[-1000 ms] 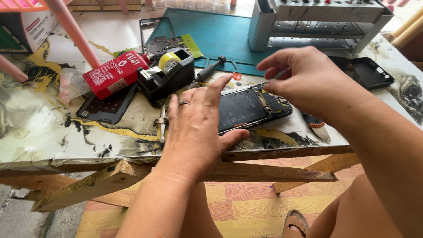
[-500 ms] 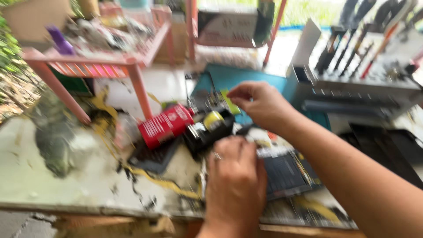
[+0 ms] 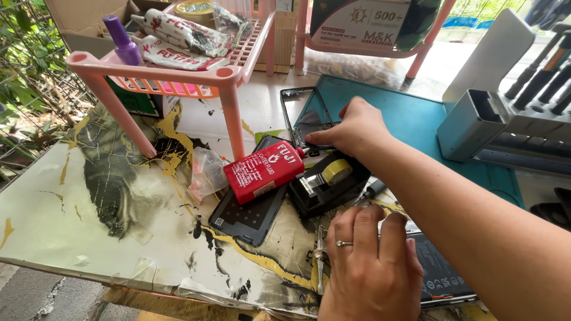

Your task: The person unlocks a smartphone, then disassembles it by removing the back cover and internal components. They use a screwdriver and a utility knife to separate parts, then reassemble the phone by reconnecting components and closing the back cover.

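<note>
My left hand (image 3: 369,267), a ring on one finger, lies at the bottom centre with its fingers curled down over an opened phone (image 3: 440,276) whose insides show to the right of the hand. My right hand (image 3: 351,128) reaches across the table, fingertips bunched on the lower corner of a black phone frame (image 3: 291,113) at the edge of a teal mat (image 3: 416,119). Just below that hand sit a red flat can (image 3: 262,171) and a black tape dispenser with yellow tape (image 3: 324,184).
A black phone back cover (image 3: 250,214) lies under the can. A pink rack (image 3: 232,77) holding tubes and a purple bottle (image 3: 122,38) stands at the back left. A grey tool holder (image 3: 476,125) is on the right. Thin tweezers (image 3: 321,261) and a screwdriver (image 3: 372,190) lie near my left hand.
My right hand has left the opened phone and moved away to the black frame by the teal mat. The view has swung up and left. My left hand stays on the phone.
</note>
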